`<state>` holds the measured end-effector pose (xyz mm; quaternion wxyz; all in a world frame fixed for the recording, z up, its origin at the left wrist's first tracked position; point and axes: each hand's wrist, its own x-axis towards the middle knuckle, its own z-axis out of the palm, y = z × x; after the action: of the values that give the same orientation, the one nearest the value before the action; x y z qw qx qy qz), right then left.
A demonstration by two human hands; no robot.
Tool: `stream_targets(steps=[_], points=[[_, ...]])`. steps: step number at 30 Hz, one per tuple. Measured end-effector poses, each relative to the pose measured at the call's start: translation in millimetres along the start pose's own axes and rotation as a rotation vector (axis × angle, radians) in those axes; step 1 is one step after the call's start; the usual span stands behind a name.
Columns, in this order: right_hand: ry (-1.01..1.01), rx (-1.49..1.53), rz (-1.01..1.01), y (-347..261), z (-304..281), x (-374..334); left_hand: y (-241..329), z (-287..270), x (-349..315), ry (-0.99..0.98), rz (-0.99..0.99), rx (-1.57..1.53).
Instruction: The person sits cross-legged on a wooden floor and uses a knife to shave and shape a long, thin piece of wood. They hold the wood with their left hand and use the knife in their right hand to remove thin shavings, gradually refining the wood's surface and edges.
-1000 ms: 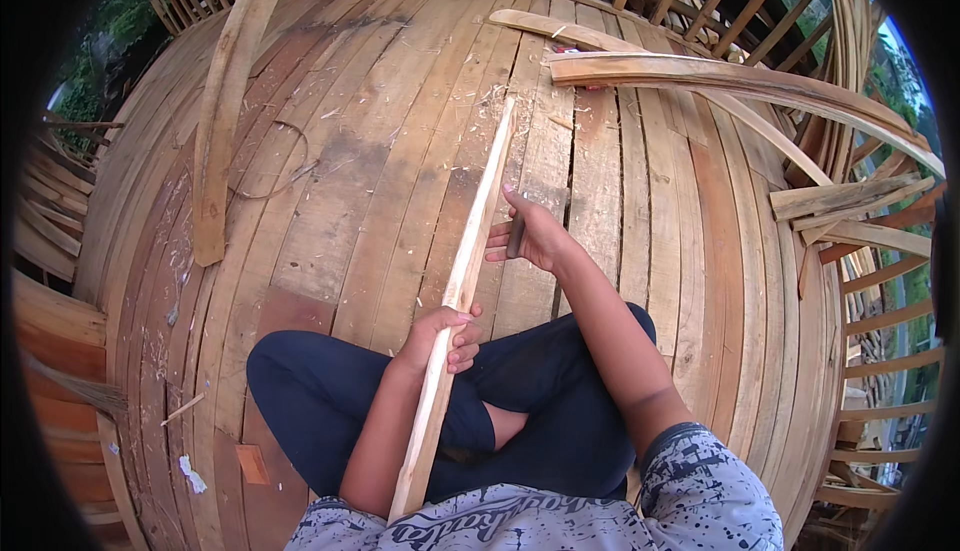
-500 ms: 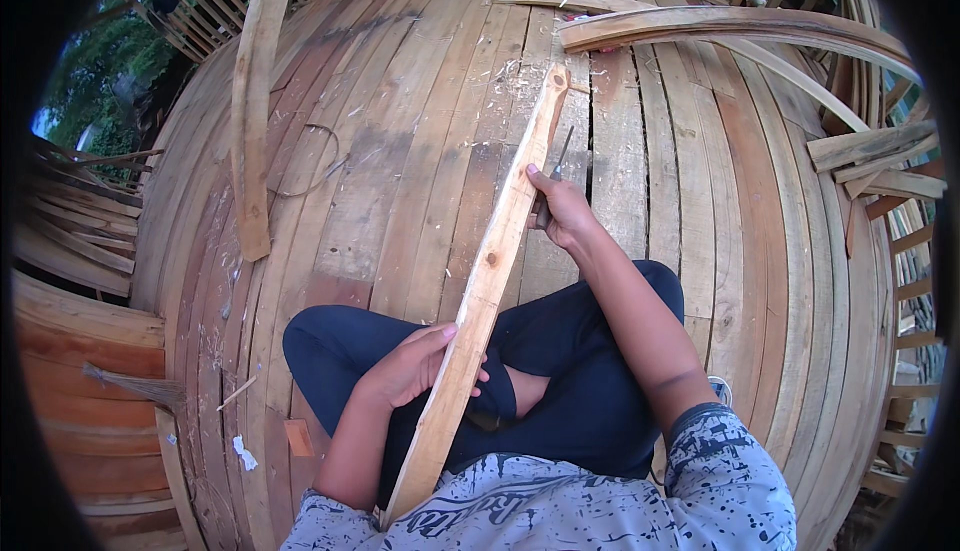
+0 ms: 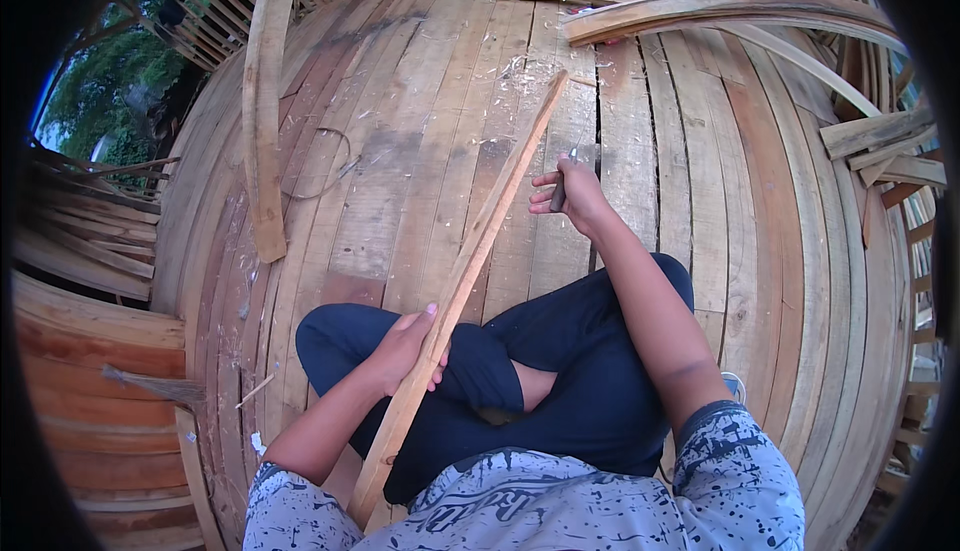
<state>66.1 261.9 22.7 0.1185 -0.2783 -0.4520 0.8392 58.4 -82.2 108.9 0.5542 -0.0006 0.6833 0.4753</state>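
Your left hand (image 3: 405, 349) clamped the long pale wooden slat (image 3: 470, 271) across your lap, steadying it while your right hand (image 3: 572, 198) gripped a small dark-handled blade (image 3: 562, 187) beside its edge.

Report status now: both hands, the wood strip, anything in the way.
Left hand grips wood strip over lap. Right hand holds small dark tool beside strip. Nothing blocking.

The long wooden strip (image 3: 470, 271) runs diagonally from the lap out across the plank floor (image 3: 420, 181), splitting the reach. Left of the strip, open boards extend to a curved plank (image 3: 262, 101) and a wire loop (image 3: 325, 163). Right of it, bare floor reaches stacked curved planks (image 3: 720, 13) beyond its far end.
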Motion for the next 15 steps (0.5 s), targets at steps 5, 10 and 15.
stream_targets(steps=[5, 10, 15], points=[[0.027, -0.459, -0.073, 1, 0, -2, 9, -22, 22, -0.392, -0.101, -0.585], [-0.282, -0.743, -0.382, 22, 24, -18, 20, -14, 25, -0.505, -0.039, -0.758], [-0.400, -1.086, -0.556, 29, 57, -58, 7, -4, 51, -0.707, 0.012, -0.910]])
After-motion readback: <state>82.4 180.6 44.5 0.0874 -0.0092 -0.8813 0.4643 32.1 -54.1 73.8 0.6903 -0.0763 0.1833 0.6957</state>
